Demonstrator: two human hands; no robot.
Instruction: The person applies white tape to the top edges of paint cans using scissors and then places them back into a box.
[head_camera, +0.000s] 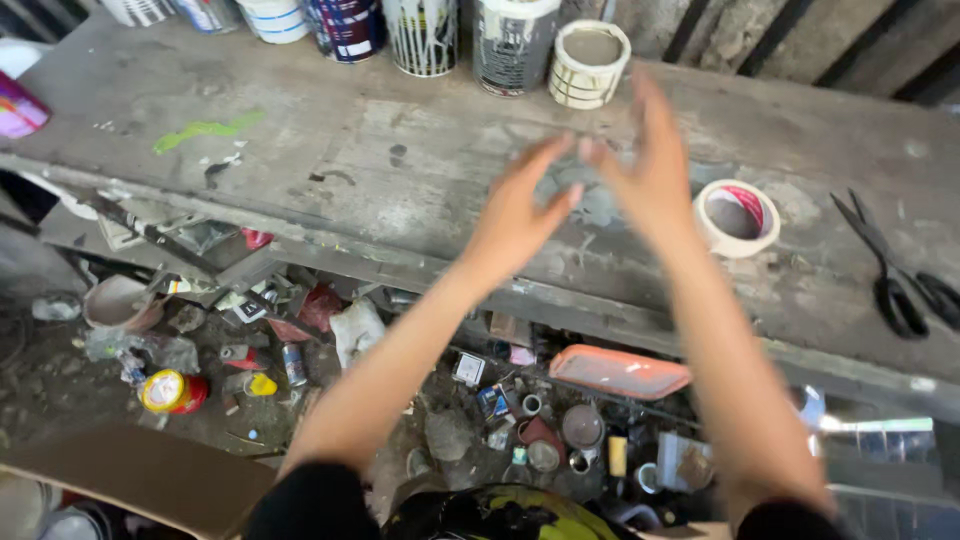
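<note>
dusty grey wooden workbench (420, 170), paint cans along back; left hand (520, 215) and right hand (645, 175) blurred, fingers spread, empty, fingertips nearly meeting above bench; white tape roll (737, 217) just beside right wrist, black scissors (895, 270) further right

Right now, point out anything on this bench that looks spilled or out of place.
A green paint smear streaks the grey bench top at the left. Below the bench edge, cans, lids and scraps lie strewn on the ground. Both hands hover empty.

both hands (585, 190) motion-blurred, paint cans (425, 35) cut off at top edge, scissors (900, 270) cropped right
</note>
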